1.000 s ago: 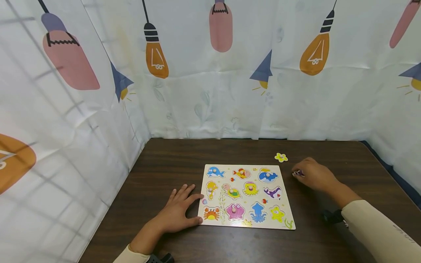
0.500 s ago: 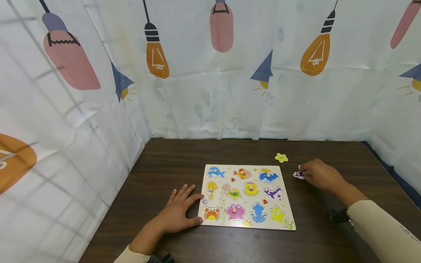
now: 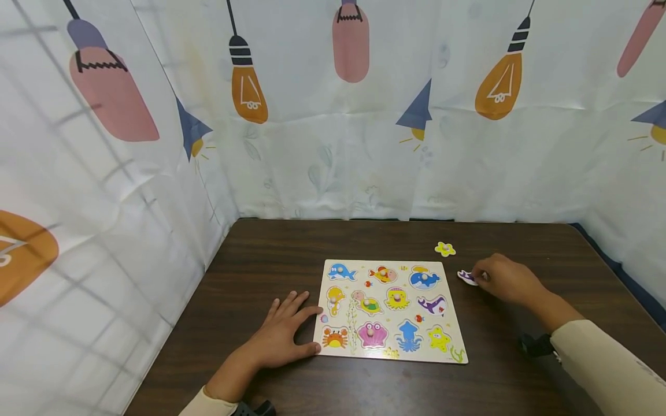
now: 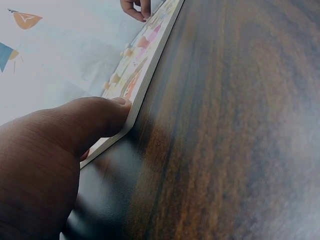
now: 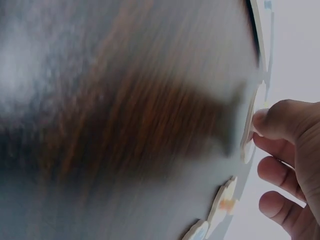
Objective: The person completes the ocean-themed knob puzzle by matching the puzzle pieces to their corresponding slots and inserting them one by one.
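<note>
On the table lies a cream puzzle board [image 3: 343,349] printed with sea animals, several of them pieces with small knobs. My left hand [image 3: 283,338] has its fingers spread beside the board's left edge, with the thumb [image 4: 107,115] pressing the near left corner. To the right of the board, my right hand [image 3: 504,279] pinches a purple-and-white puzzle piece [image 3: 466,277] between thumb and index finger. That piece [image 5: 257,97] stays low over the table in the right wrist view, partly hidden by the fingertips; whether it touches the wood I cannot tell.
A yellow flower-shaped piece [image 3: 444,249] lies beyond the board's far right corner. Low in the right wrist view are a piece with an orange mark [image 5: 226,205] and a bluish one [image 5: 199,231]. White printed curtains [image 3: 333,144] enclose the dark wooden table [image 3: 291,242].
My right hand first moved right and the purple-and-white piece came more into sight; the piece has since turned and lies flatter, pointing left. The left hand and board have stayed put.
</note>
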`<state>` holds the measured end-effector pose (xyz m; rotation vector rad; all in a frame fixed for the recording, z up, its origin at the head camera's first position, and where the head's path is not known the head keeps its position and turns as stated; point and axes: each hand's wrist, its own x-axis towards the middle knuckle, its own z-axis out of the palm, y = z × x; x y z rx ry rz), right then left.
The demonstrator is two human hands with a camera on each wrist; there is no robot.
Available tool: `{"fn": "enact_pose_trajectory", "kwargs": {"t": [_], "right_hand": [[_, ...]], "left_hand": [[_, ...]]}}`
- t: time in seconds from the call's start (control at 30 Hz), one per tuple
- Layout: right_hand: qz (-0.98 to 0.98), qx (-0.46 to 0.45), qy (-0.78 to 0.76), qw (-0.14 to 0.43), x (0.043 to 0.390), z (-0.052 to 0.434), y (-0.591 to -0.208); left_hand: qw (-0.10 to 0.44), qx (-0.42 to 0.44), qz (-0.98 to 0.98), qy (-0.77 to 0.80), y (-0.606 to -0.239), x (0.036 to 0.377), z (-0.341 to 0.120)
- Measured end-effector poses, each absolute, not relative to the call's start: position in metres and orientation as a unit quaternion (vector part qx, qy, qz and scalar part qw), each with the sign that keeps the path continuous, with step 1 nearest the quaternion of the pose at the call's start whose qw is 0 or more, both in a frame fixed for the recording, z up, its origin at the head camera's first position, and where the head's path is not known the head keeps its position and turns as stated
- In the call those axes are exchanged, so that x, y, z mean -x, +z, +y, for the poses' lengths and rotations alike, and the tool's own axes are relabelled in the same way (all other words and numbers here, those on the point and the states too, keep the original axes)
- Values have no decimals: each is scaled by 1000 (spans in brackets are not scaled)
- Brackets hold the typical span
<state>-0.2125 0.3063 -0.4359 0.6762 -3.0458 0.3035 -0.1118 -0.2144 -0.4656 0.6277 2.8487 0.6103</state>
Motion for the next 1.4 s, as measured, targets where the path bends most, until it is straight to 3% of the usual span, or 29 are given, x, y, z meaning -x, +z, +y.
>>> {"fn": "enact_pose_trajectory", "kwargs": {"t": [1.4], "right_hand": [[-946, -306, 109, 11, 168, 237, -429]], "left_hand": [[79, -213, 952, 204, -466, 112, -216]]}}
